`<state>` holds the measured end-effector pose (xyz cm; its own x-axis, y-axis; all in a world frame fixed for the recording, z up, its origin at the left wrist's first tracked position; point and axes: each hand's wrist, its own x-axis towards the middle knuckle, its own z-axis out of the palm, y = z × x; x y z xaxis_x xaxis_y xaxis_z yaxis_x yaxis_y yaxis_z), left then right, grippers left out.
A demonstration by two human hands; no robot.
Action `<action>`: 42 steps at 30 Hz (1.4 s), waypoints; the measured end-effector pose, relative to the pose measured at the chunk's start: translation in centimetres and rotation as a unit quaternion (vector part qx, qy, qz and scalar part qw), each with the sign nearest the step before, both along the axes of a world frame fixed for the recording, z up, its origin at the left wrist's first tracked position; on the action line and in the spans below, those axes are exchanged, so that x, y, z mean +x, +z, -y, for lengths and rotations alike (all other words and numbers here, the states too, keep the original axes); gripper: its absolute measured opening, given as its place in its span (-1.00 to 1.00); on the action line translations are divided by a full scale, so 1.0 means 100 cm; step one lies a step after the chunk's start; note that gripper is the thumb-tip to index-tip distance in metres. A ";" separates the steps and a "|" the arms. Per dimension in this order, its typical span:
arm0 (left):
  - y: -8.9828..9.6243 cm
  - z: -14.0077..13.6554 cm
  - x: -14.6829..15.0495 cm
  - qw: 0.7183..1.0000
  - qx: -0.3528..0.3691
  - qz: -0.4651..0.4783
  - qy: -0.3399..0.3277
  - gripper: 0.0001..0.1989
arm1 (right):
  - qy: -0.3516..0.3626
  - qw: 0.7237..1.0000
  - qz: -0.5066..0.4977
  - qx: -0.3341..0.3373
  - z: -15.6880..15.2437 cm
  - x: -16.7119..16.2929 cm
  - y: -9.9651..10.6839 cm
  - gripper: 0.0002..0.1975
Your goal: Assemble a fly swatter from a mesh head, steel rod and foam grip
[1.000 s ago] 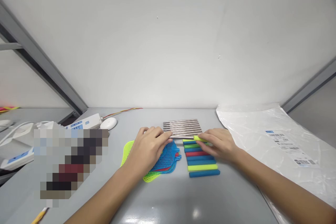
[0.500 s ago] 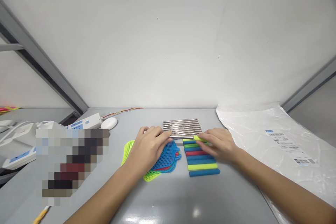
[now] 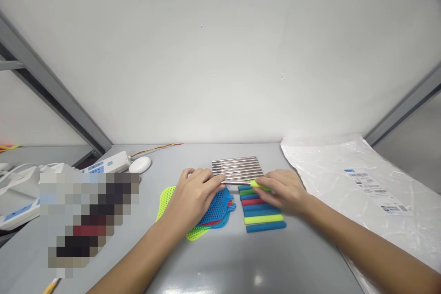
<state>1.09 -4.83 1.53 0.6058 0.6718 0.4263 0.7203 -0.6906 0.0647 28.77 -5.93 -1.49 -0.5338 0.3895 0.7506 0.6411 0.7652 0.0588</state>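
Observation:
Between both hands runs a metal rod (image 3: 237, 182) with a green foam sleeve (image 3: 260, 185) on its right end. My left hand (image 3: 195, 193) pinches the rod's left end above a stack of blue, red and green mesh pads (image 3: 215, 211). My right hand (image 3: 284, 189) grips the green sleeve. Behind the rod lies a row of several metal rods (image 3: 236, 166). Below it lies a column of blue, green and red foam sleeves (image 3: 263, 216).
A clear plastic bag (image 3: 361, 183) with labels covers the table's right side. At the left are white power strips (image 3: 106, 164), a white round device (image 3: 139, 164) and a blurred patch. Red and yellow wires run along the back wall.
Both hands and the rod stay almost still. The whole scene has shifted slightly left in view, from a small head movement.

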 end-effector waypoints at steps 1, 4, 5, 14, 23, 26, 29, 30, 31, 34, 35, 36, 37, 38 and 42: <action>0.000 0.000 0.000 1.000 0.001 0.000 0.000 -0.75 | 0.001 1.000 0.001 0.000 0.000 0.000 0.000 -0.85; 0.001 0.001 0.001 1.000 0.003 -0.003 0.001 -0.75 | 0.000 1.000 -0.002 0.001 0.000 -0.001 -0.001 -0.86; 0.001 0.001 0.001 1.000 0.004 -0.002 0.001 -0.75 | -0.002 1.000 -0.003 0.002 0.000 -0.001 -0.001 -0.87; 0.003 0.008 0.006 1.000 0.015 -0.011 -0.001 -0.77 | 0.004 1.000 0.006 0.002 0.003 -0.008 0.001 -0.87; 0.000 0.018 0.019 0.999 0.028 -0.007 -0.034 -0.76 | 0.024 0.999 0.027 -0.005 0.006 -0.015 -0.009 -0.86; 0.003 0.018 0.016 0.999 0.022 0.006 -0.029 -0.75 | 0.027 0.999 0.021 -0.005 0.005 -0.014 -0.009 -0.84; 0.011 0.014 0.008 1.000 0.024 0.006 -0.006 -0.70 | 0.022 1.000 0.013 -0.006 0.006 -0.013 -0.008 -0.84; 0.013 0.013 0.005 1.000 0.024 0.005 0.004 -0.70 | 0.019 1.000 0.011 -0.006 0.006 -0.012 -0.008 -0.84; 0.015 0.010 0.002 1.000 0.023 0.004 0.015 -0.69 | 0.016 1.000 0.008 -0.005 0.006 -0.012 -0.007 -0.85; 0.019 0.003 -0.007 0.999 0.007 0.002 0.034 -0.65 | 0.012 1.000 -0.004 -0.004 0.005 -0.010 -0.005 -0.85; 0.020 0.001 -0.009 0.999 -0.003 0.001 0.037 -0.63 | 0.012 1.000 -0.006 -0.006 0.005 -0.010 -0.004 -0.85; 0.020 -0.001 -0.011 0.999 -0.014 0.000 0.038 -0.62 | 0.012 1.000 -0.008 -0.010 0.005 -0.010 -0.003 -0.86; 0.021 -0.002 -0.012 0.999 -0.026 0.001 0.037 -0.62 | 0.012 1.000 -0.009 -0.013 0.004 -0.009 -0.002 -0.86; 0.021 -0.003 -0.014 0.999 -0.036 0.002 0.035 -0.64 | 0.011 1.000 -0.011 -0.015 0.004 -0.009 -0.001 -0.87; 0.019 -0.006 -0.016 0.998 -0.060 0.005 0.004 -0.76 | 0.001 1.000 -0.018 -0.012 0.003 -0.008 0.002 -0.86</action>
